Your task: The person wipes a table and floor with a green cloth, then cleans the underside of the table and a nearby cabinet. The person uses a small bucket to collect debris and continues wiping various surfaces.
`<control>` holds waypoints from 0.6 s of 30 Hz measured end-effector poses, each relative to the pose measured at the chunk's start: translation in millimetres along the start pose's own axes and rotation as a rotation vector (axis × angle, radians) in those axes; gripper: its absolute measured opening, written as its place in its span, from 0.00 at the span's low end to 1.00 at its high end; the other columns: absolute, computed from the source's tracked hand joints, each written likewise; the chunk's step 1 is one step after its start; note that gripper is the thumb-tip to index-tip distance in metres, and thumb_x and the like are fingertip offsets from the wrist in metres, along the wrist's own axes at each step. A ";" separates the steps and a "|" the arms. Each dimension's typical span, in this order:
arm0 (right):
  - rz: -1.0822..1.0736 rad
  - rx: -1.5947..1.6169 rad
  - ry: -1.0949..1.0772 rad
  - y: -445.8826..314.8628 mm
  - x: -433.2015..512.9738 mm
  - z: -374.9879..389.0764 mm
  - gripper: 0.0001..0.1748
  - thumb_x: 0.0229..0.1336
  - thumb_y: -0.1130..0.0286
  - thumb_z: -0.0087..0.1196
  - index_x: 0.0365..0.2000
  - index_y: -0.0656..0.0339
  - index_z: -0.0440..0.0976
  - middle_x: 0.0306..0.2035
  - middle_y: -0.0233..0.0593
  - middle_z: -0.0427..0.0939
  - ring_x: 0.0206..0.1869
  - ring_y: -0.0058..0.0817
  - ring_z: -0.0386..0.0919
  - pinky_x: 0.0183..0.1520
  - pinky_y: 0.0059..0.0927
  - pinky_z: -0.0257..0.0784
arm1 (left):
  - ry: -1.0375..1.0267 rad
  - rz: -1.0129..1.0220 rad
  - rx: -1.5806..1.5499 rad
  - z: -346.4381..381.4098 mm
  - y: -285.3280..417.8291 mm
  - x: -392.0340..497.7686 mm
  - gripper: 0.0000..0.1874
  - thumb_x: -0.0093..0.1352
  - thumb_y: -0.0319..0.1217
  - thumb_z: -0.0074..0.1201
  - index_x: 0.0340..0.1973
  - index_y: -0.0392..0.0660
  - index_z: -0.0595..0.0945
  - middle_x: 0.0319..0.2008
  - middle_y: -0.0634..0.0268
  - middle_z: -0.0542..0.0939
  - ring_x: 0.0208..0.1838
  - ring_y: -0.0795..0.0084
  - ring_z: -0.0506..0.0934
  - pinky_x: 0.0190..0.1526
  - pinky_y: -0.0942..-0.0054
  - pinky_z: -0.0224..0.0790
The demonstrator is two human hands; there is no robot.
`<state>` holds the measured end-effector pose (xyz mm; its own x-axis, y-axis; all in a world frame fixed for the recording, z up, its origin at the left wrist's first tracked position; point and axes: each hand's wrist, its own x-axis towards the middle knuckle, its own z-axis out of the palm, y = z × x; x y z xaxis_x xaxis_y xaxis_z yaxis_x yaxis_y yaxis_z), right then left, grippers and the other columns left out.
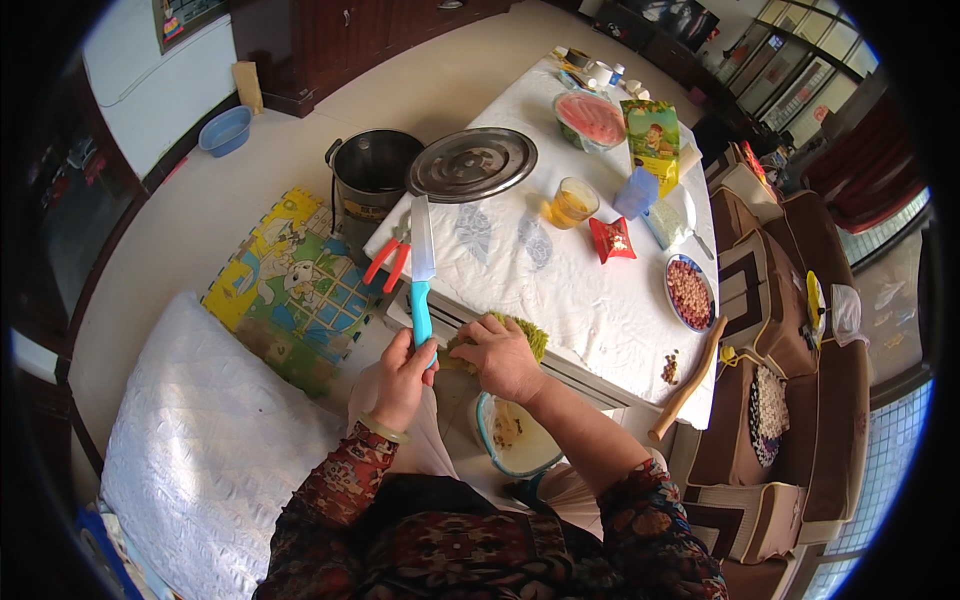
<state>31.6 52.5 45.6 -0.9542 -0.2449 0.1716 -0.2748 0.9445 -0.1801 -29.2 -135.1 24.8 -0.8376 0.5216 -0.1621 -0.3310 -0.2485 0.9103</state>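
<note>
My left hand (405, 382) is closed around the turquoise handle of a kitchen knife (424, 259), its blade pointing away from me. My right hand (501, 358) rests on a green fuzzy cloth (531, 339) at the near edge of the table, fingers bent over it; part of the cloth is hidden under the hand. Red-handled pliers (390, 262) lie at the table's corner, left of the blade. Below my right hand, a bin (525, 450) with a teal rim and a pale liner holds some scraps.
The white-covered table (480, 262) bears a metal lid (474, 165), a glass of amber drink (574, 202), a red packet (613, 240), a bowl of peanuts (690, 292), a cut watermelon (590, 120) and a wooden stick (690, 379). A dark pot (375, 161) stands beyond the left corner.
</note>
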 end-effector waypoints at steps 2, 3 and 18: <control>0.080 0.052 0.058 -13.5 -19.1 -16.2 0.18 0.44 0.72 0.60 0.39 0.47 0.84 0.47 0.26 0.77 0.51 0.32 0.73 0.51 0.38 0.70 | -0.053 -0.022 0.035 5.4 -3.6 1.3 0.09 0.76 0.34 0.54 0.35 0.44 0.75 0.23 0.70 0.74 0.21 0.84 0.68 0.23 0.82 0.59; 0.123 0.076 0.088 -18.2 -28.9 -23.3 0.18 0.43 0.73 0.61 0.39 0.47 0.84 0.46 0.26 0.77 0.51 0.32 0.74 0.50 0.37 0.71 | -0.086 -0.046 0.068 10.2 -4.0 1.1 0.09 0.76 0.34 0.54 0.35 0.44 0.75 0.23 0.70 0.74 0.20 0.84 0.68 0.23 0.82 0.59; 0.880 -0.151 0.423 106.1 -154.1 -44.4 0.23 0.46 0.77 0.57 0.47 0.52 0.82 0.48 0.36 0.79 0.49 0.43 0.75 0.53 0.40 0.74 | -0.437 -0.292 0.133 108.9 -33.9 36.6 0.14 0.78 0.39 0.48 0.40 0.41 0.79 0.22 0.69 0.75 0.19 0.82 0.68 0.21 0.80 0.55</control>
<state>154.8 200.1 43.1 -0.6819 0.6290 0.3734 0.5585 0.7773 -0.2895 -1.4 -18.6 29.5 -0.4505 0.8515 -0.2682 -0.4414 0.0487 0.8960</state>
